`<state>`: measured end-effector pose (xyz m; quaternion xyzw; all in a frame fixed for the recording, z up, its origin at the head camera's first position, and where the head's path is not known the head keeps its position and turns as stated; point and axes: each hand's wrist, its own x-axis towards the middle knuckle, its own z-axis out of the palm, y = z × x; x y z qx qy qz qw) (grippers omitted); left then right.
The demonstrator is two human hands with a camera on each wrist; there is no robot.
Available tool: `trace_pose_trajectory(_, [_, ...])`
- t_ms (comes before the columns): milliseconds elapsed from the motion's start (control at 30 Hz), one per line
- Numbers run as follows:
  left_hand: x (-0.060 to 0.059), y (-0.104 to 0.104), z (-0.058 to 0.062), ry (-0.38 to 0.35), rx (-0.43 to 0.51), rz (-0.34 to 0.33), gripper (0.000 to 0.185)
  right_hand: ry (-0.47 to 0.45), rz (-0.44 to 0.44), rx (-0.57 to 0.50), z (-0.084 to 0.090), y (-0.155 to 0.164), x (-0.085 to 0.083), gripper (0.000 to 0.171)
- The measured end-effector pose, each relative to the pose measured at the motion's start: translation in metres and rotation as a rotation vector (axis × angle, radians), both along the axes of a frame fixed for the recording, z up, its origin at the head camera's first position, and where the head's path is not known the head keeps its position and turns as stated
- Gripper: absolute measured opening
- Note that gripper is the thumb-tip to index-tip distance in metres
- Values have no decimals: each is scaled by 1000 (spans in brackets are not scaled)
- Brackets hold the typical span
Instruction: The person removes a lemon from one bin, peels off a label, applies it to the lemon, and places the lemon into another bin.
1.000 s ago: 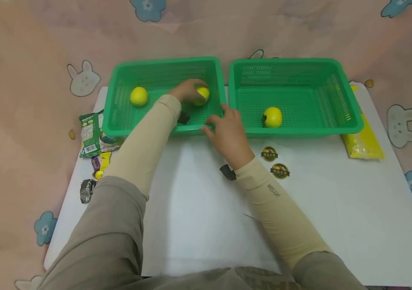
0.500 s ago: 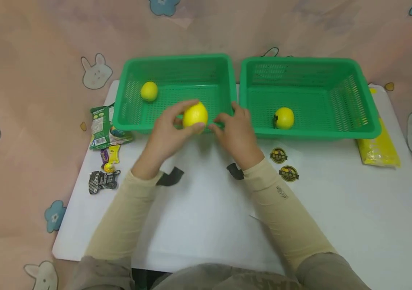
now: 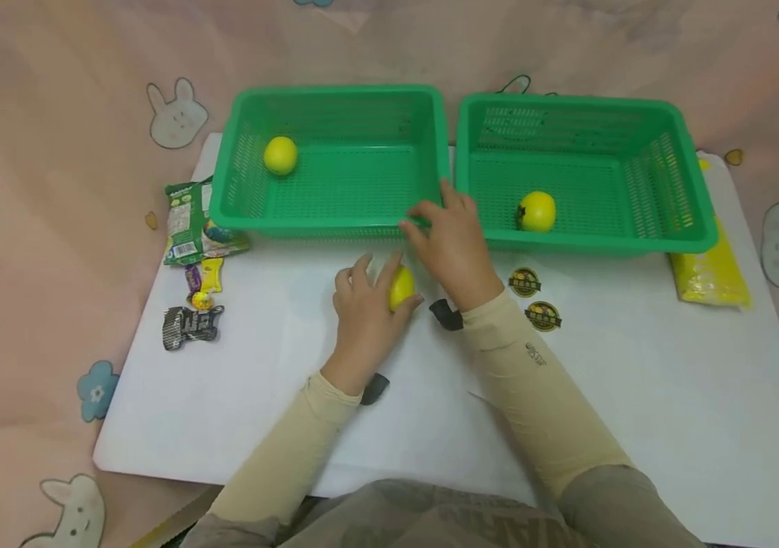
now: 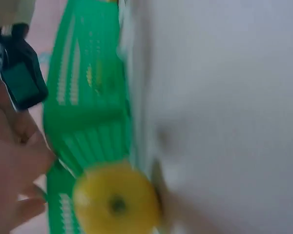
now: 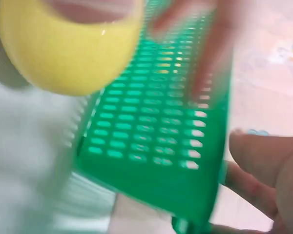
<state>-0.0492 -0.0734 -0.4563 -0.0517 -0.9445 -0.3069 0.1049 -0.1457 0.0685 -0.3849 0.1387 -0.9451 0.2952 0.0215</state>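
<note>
My left hand grips a yellow round fruit over the white table, just in front of the left basket. The fruit's dark end shows in the left wrist view, where the fruit is blurred. At the front right corner of the left green basket, my right hand pinches the rim between thumb and fingers. Inside that basket another yellow fruit lies at the back left. The right green basket holds one yellow fruit with a dark calyx, near its front wall.
Left of the baskets lie a green snack bag, small wrapped sweets and a black-and-silver packet. Two dark round labels sit before the right basket. A yellow bag lies at the right, partly under the basket's rim.
My left hand has lifted the yellow fruit out of the left basket and brought it toward me over the table. My right hand has stayed at the basket's corner.
</note>
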Motion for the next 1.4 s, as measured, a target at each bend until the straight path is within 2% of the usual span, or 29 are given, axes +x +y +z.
trace_pose_trajectory(67, [6, 11, 5, 96, -1, -40, 56, 21, -31, -79, 6, 13, 8, 38])
trace_pose_trajectory(133, [12, 26, 6, 124, 25, -121, 44, 46, -88, -167, 13, 33, 21, 37])
trace_pose_trajectory(200, [19, 43, 4, 58, 30, -210, 37, 74, -147, -235, 17, 58, 38, 34])
trace_pose_trajectory(267, [23, 60, 0, -58, -1, -277, 40, 37, -201, -257, 17, 83, 56, 36])
trace_pose_trajectory(333, [27, 75, -6, -166, -81, -311, 53, -59, -237, -216, 12, 106, 76, 40])
trace_pose_trajectory(400, [28, 88, -9, -229, -160, -331, 67, -180, -254, -140, 2, 123, 94, 46])
trace_pose_trajectory(500, [30, 100, -12, -262, -243, -352, 76, -349, -235, -33, -19, 141, 117, 51])
trace_pose_trajectory(600, [29, 105, -9, -273, -240, -375, 72, -459, -205, 9, -38, 151, 133, 55])
trace_pose_trajectory(667, [28, 104, -8, -304, -165, -395, 66, -494, -188, 7, -47, 154, 140, 56])
trace_pose_trajectory(733, [26, 102, -7, -337, -39, -399, 59, -495, -177, -7, -52, 154, 145, 56])
trace_pose_trajectory(800, [23, 98, -8, -379, 136, -388, 55, -469, -171, -25, -53, 154, 148, 55])
trace_pose_trajectory(967, [21, 92, -16, -458, 698, -322, 47, -343, -181, -83, -53, 148, 153, 47])
trace_pose_trajectory(1033, [22, 93, -17, -477, 872, -294, 45, -312, -206, -112, -52, 144, 154, 45])
trace_pose_trajectory(1100, [24, 95, -18, -491, 987, -261, 46, -320, -248, -149, -50, 142, 155, 45])
trace_pose_trajectory(1167, [27, 97, -18, -505, 1051, -235, 48, -366, -296, -179, -49, 140, 154, 47])
trace_pose_trajectory(1233, [30, 98, -19, -458, 1037, -231, 51, -422, -329, -202, -49, 140, 153, 49])
trace_pose_trajectory(1267, [31, 98, -19, -404, 986, -244, 52, -450, -335, -211, -49, 141, 153, 50])
trace_pose_trajectory(1333, [30, 93, -18, -231, 783, -298, 52, -495, -335, -215, -49, 142, 152, 50])
trace_pose_trajectory(1400, [23, 80, -14, -27, 485, -328, 50, -520, -322, -219, -49, 143, 152, 50])
